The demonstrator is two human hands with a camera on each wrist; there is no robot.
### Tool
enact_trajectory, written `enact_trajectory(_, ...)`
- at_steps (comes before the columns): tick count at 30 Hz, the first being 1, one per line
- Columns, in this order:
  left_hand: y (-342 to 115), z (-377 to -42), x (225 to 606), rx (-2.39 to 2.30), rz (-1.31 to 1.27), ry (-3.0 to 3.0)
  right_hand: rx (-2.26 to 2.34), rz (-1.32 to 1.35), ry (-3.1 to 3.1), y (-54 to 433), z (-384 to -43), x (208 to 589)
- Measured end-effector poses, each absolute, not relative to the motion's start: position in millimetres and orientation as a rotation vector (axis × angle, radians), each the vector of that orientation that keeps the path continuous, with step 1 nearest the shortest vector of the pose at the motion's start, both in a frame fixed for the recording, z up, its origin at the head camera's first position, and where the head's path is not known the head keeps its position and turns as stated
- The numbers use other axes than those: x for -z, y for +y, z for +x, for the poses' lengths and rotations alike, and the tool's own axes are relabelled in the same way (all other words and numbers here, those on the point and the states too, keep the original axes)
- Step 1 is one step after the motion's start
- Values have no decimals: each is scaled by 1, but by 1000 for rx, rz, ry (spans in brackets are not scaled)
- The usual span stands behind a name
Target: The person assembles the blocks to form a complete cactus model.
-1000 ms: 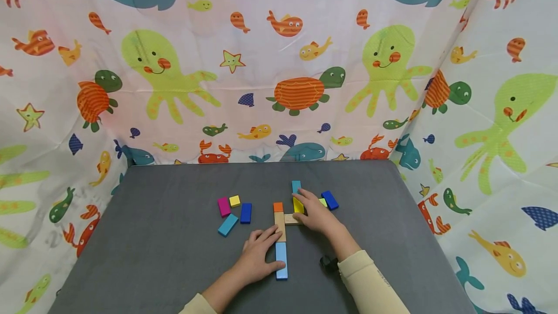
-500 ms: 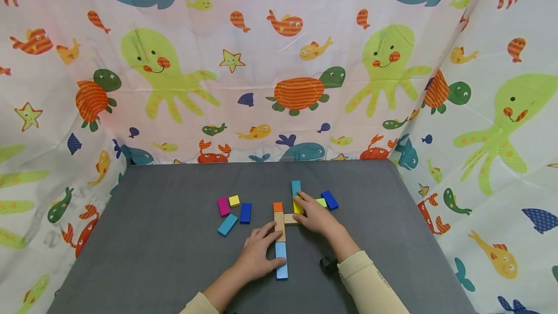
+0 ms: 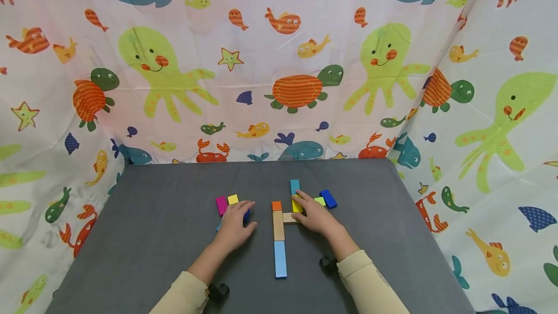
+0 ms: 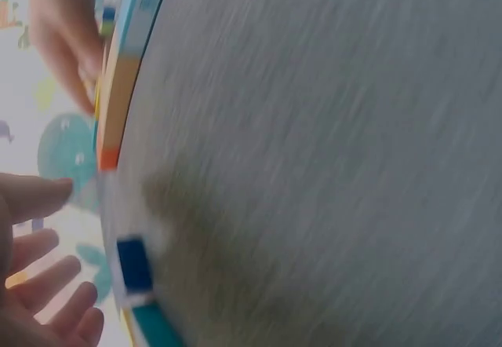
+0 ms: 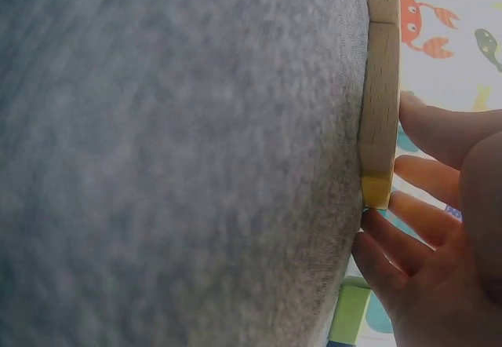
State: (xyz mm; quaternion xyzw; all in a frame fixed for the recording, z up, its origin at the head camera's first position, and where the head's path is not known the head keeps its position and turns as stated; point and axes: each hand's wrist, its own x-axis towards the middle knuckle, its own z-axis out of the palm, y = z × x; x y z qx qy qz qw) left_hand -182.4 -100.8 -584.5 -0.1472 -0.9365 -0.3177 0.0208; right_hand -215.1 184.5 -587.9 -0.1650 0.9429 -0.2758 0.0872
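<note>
My left hand (image 3: pixel 235 224) is over the left group of blocks, partly covering a dark blue block (image 3: pixel 247 215) and a light blue one. In the left wrist view its fingers are spread and relaxed, apart from the dark blue block (image 4: pixel 134 264). My right hand (image 3: pixel 317 214) rests at the joined blocks, fingertips on the yellow block (image 3: pixel 297 203), thumb at the end of a short wooden block (image 3: pixel 289 218). That wooden block branches off an upright row: an orange block (image 3: pixel 276 206), a wooden block (image 3: pixel 278 226) and a long light blue block (image 3: pixel 280 259). A blue block (image 3: pixel 295 186) tops the yellow one.
A magenta block (image 3: pixel 221 205) and a small yellow cube (image 3: pixel 233 199) lie beyond my left hand. Right of my right hand are a green block (image 3: pixel 320 201) and a dark blue block (image 3: pixel 328 198). The grey table (image 3: pixel 152 256) meets a patterned curtain (image 3: pixel 261 71) behind.
My left hand has left the wooden and light blue blocks of the row and moved left and away to the loose blocks. My right hand has stayed in place.
</note>
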Motion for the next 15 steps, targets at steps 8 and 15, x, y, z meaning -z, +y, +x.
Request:
enact_trajectory(8,-115,-206,579,713,-461,-3102,818,-485,2802,186,-215,586)
enact_trajectory(15,-112,-209,581,619,-485,-3125,803,-484,2801,185,-216,586)
